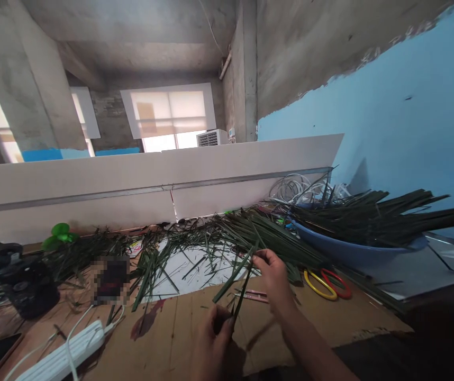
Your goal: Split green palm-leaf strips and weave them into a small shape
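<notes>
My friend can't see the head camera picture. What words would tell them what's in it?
A person's left hand and right hand hold long green leaf strips above cardboard. More strips lie in a blue basin, near red-and-yellow-handled scissors.

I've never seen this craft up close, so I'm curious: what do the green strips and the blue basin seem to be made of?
The green strips look like split palm leaf: matte and fibrous, with thin, ragged edges, though the exact plant is unclear. The blue basin seems to be moulded plastic, judging by its smooth, seamless curve and slight sheen.
</notes>
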`<state>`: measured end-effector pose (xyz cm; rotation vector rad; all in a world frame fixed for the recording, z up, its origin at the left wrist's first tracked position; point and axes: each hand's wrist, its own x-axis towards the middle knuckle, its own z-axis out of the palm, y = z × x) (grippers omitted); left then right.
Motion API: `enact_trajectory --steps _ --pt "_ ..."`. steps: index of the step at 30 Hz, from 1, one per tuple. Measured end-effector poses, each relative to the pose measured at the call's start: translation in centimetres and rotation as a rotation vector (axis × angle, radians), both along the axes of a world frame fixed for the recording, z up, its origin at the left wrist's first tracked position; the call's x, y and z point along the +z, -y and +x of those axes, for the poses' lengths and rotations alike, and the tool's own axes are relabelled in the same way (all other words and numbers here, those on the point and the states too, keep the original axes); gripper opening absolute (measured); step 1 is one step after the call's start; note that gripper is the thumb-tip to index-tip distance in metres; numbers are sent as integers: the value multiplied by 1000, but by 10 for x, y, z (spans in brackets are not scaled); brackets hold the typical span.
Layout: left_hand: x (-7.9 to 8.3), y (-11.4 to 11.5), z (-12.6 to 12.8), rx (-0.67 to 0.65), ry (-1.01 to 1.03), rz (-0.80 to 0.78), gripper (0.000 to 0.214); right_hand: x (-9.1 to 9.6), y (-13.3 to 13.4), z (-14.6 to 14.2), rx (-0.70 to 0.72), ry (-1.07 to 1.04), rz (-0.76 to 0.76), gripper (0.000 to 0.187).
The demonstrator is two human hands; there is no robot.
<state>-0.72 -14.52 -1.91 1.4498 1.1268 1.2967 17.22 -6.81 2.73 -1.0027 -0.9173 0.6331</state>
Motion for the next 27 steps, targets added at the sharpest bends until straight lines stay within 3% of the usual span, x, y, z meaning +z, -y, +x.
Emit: enact_trajectory --steps 5,9,11,15,18,22,27 --pt "5 -1 -9 -13 89 -59 37 17 -14 27 -94 -104 42 23" --pt "8 -4 -7 51 203 -143 38 14 -4 31 -57 -130 2 28" --pt "7 -5 -4 72 236 -198 38 6 11 20 68 -80 -58 28" --pt "4 -8 2 30 287 -265 37 -14 44 -17 464 100 -181 20" --pt "3 -8 4 -5 326 -270 40 -24 55 -38 583 130 -191 20" --pt "3 -6 3 35 398 -307 43 -31 54 -44 541 81 -187 21" --pt "3 -7 -10 186 463 -293 43 -27 50 -25 360 17 -189 27"
